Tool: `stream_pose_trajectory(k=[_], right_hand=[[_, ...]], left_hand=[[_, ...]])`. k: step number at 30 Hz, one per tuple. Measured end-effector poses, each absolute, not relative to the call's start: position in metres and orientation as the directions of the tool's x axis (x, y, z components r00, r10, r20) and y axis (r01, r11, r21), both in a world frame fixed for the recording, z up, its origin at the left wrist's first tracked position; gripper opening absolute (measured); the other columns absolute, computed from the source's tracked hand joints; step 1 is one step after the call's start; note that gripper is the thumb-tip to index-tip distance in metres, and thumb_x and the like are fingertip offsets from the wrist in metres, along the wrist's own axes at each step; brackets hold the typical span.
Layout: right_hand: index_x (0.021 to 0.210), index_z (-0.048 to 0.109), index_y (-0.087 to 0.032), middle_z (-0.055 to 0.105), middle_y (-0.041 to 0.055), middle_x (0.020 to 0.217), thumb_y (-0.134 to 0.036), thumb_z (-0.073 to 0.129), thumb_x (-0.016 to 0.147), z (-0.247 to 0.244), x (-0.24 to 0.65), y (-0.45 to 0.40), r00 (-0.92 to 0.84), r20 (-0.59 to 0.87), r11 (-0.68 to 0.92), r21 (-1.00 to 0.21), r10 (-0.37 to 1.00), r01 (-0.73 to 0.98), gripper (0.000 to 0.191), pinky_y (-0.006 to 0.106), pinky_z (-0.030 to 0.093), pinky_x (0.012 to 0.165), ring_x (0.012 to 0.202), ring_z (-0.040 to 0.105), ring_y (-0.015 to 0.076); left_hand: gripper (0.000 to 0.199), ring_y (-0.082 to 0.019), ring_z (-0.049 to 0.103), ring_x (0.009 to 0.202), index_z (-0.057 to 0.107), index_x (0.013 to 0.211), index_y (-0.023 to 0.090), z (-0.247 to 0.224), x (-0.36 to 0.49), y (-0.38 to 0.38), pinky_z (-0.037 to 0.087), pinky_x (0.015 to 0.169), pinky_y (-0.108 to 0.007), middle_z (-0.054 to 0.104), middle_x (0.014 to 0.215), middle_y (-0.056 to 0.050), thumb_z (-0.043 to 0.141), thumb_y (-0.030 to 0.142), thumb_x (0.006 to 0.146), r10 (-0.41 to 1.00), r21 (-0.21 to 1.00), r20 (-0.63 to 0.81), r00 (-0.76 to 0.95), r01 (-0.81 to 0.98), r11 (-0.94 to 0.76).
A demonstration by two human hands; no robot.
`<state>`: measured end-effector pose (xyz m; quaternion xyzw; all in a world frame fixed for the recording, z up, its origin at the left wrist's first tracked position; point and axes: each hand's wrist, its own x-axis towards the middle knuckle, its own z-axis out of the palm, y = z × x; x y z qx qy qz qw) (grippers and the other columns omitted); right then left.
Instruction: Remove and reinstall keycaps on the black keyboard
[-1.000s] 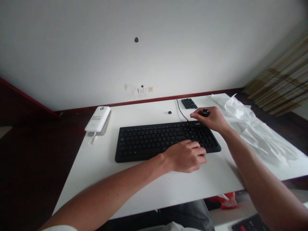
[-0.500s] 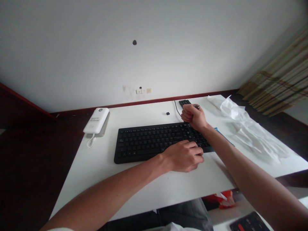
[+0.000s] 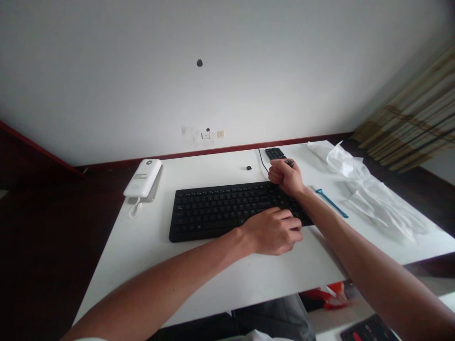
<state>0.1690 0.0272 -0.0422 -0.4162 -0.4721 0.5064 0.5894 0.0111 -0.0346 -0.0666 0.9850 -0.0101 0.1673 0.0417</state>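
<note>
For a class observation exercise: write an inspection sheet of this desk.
Surface: white table, keyboard on it.
Job's things: black keyboard; small dark object.
Clutter: black numeric keypad, small black block, blue plastic stick, crumpled white plastic sheet, white device.
Hands: left hand curled over the keyboard's right end; right hand closed around the object.
Cables: black cable by the keypad; white cable looped beside the white device.
Surroundings: wall sockets, striped curtain, red bag below the table.

Obj (image 3: 290,163) in R hand (image 3: 286,177) hidden, can't ID.
</note>
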Motion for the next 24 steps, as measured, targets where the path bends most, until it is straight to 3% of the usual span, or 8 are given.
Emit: stream_pose_trajectory(k=[24], right_hand=[[0.051,0.027,-0.024,0.02,-0.0083,0.045,-0.035,0.073,0.079,-0.055,0.171,0.03,0.073,0.122,0.135,-0.967,0.99,-0.217,0.055,0.025,0.012,0.038,0.039,0.016,0.0061]], left_hand=[[0.016,-0.022,0.058,0.104,0.072,0.096,0.019,-0.071,0.012,-0.034,0.047,0.088,-0.036,0.069,0.113,-0.006,0.057,0.023,0.099,0.0,0.078,0.357,0.934,-0.03,-0.996]])
